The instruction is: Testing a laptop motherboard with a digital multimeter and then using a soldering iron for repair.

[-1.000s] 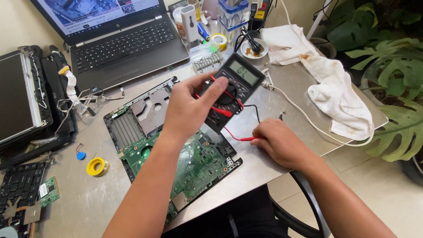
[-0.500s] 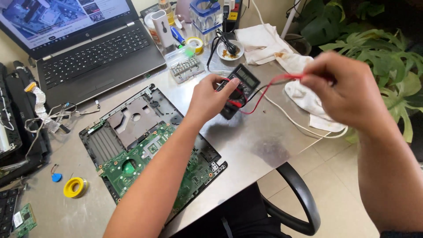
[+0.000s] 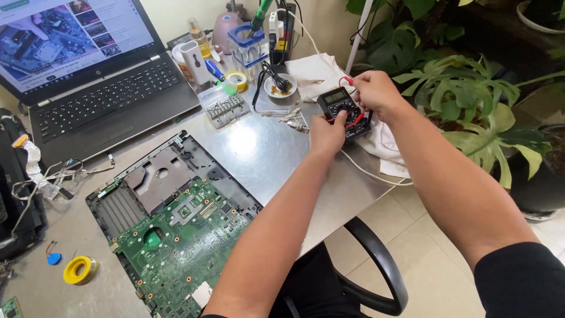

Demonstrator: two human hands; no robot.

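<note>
A black multimeter [image 3: 337, 103] with a grey display lies partly on a white cloth [image 3: 318, 72] at the table's far right. My left hand [image 3: 327, 134] grips its near end, thumb on the body. My right hand [image 3: 375, 94] pinches a red probe lead [image 3: 346, 79] beside the meter's top right corner. An opened laptop base with a green circuit board [image 3: 182, 247] lies at the near left, away from both hands.
An open laptop [image 3: 88, 76] with a lit screen stands at the back left. A bit case [image 3: 225, 106], a solder stand, small bottles and a tape roll [image 3: 238, 78] crowd the back. A yellow solder reel [image 3: 77, 270] lies near left. Plants and a chair arm [image 3: 376, 265] are to the right.
The multimeter has been shifted from beside the circuit board to the far right onto the cloth. My right hand rose with the red lead and now holds it at the meter.
</note>
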